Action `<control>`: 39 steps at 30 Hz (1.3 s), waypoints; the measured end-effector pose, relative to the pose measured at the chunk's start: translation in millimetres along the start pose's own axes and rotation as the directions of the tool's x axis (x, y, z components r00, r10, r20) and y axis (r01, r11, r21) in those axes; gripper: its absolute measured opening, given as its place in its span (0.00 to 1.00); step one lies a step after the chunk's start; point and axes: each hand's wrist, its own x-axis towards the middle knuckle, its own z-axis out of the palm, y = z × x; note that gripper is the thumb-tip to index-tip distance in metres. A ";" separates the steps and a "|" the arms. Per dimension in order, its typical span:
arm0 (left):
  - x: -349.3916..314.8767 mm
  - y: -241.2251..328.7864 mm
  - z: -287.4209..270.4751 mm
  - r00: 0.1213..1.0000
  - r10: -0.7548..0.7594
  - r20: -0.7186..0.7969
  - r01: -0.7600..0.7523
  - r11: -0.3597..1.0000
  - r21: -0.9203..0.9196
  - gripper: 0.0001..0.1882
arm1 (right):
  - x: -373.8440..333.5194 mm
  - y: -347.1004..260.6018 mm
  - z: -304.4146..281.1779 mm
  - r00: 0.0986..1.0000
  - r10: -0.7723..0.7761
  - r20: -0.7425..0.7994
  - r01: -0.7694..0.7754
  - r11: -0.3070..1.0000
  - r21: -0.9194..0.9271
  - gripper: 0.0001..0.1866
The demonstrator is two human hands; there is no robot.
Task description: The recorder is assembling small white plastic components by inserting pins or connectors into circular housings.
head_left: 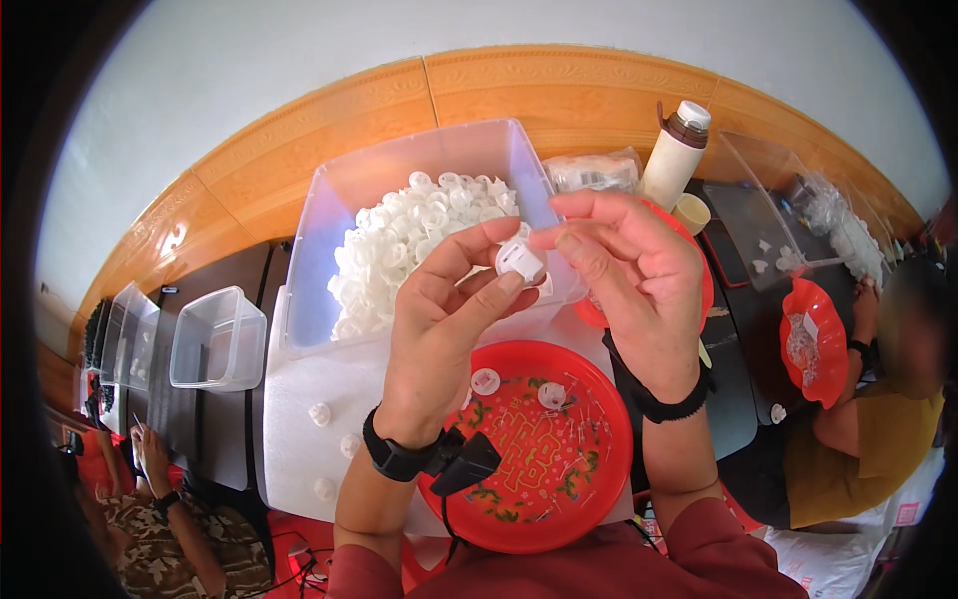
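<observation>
My left hand (444,324) pinches a small white plastic housing (518,262) with a slot in its side, between thumb and fingers. Close beside it, my right hand (639,285) has thumb and index finger pressed together at the housing's upper right; anything between them is too small to make out. Below both hands lies a round red tray (599,479) with a printed pattern. On it are white round parts (552,395) and several thin pin-like pieces (597,417). Behind my hands, a large clear bin (319,235) holds a heap of white plastic parts (409,240).
Loose white parts (319,413) lie on the white board (299,379). At left stands a clear box (218,339). A flask (676,155) and a yellow cup (692,213) are behind my right hand. Co-workers sit either side; the right one has a red dish (810,344).
</observation>
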 end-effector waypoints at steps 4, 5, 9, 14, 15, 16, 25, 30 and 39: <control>0.2 -0.3 -0.5 0.999 -0.048 0.004 0.048 0.998 -0.037 0.21 | 1.0 3.4 1.3 1.000 0.011 -0.019 -0.011 1.000 0.001 0.10; 0.2 -1.4 0.3 1.000 -0.002 -0.010 0.002 1.000 -0.026 0.20 | 0.9 5.0 1.9 1.000 0.000 -0.031 0.001 1.000 0.014 0.10; 1.3 -2.3 -8.5 1.000 0.001 -0.030 -0.002 1.000 -0.010 0.20 | -0.1 5.1 4.3 0.998 0.061 -0.028 -0.061 0.998 0.025 0.10; 3.3 2.2 -8.0 1.000 -0.006 -0.019 0.006 1.000 -0.007 0.25 | 0.6 3.8 6.2 0.995 0.040 -0.096 -0.043 0.999 -0.023 0.10; 3.5 1.9 -10.0 0.998 0.044 0.042 -0.045 0.999 0.024 0.27 | 0.4 2.9 6.4 0.995 0.041 -0.095 -0.043 0.999 -0.023 0.10; 3.3 2.8 -11.0 0.998 0.044 0.042 -0.045 0.999 0.024 0.27 | 0.3 2.0 6.6 0.994 0.082 -0.074 -0.082 0.997 0.001 0.10; 3.6 13.6 -14.7 0.994 -0.075 0.083 0.072 0.997 0.038 0.32 | 0.6 5.2 3.7 0.984 0.172 0.049 -0.177 0.976 0.130 0.06; 1.1 13.4 -14.9 0.993 -0.111 0.032 0.113 0.993 -0.044 0.33 | -1.3 5.3 9.2 0.979 0.199 -0.039 -0.191 0.969 0.159 0.05; 0.5 -10.5 -8.8 0.999 -0.034 0.003 0.034 0.973 -0.229 0.14 | -4.0 4.0 19.0 0.979 0.088 -0.187 -0.040 0.968 0.246 0.15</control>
